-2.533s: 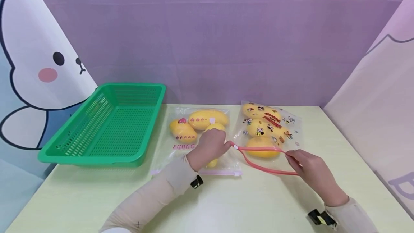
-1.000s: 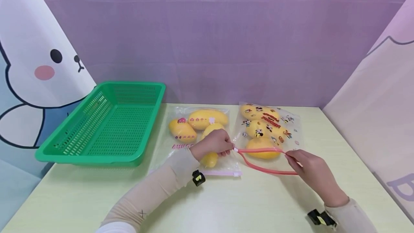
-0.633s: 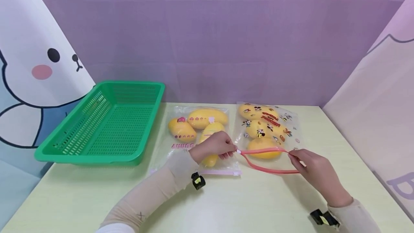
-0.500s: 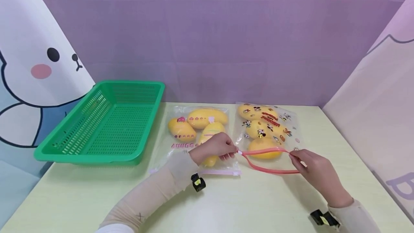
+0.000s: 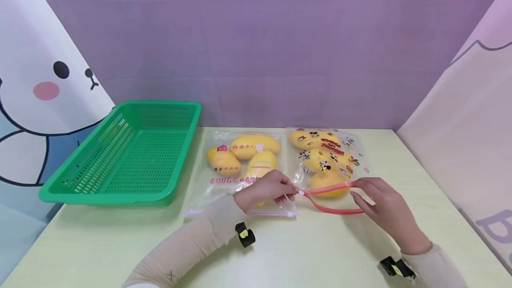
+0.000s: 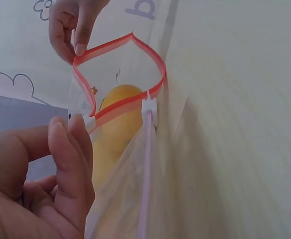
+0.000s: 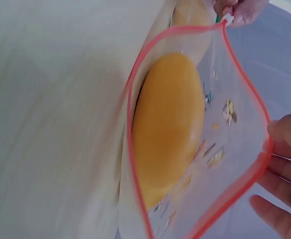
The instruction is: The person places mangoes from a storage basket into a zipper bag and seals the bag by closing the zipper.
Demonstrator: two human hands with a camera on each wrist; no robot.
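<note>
Two clear zip bags holding yellow mangoes lie side by side in the head view. Cartoon figures decorate the right zip bag [image 5: 340, 146], whose red-edged mouth gapes toward the front, a mango [image 7: 167, 119] just inside. My left hand [image 5: 272, 186] pinches that mouth's left corner beside the white slider [image 5: 301, 192]. At the rim's far side, my right hand [image 5: 386, 210] holds the red edge [image 7: 249, 181] between thumb and fingers. The left zip bag [image 5: 200, 192], with a lilac closure, lies partly under my left hand and sleeve, with mangoes [image 5: 255, 146] inside.
A green plastic basket [image 5: 190, 141] stands at the left of the pale table [image 5: 296, 252]. A purple cloth [image 5: 256, 57] hangs behind the table, and printed panels flank both sides.
My left hand has moved slightly right and down with the bag's slider corner. My right hand's fingers have shifted along the red rim, and the mouth's loop looks shorter.
</note>
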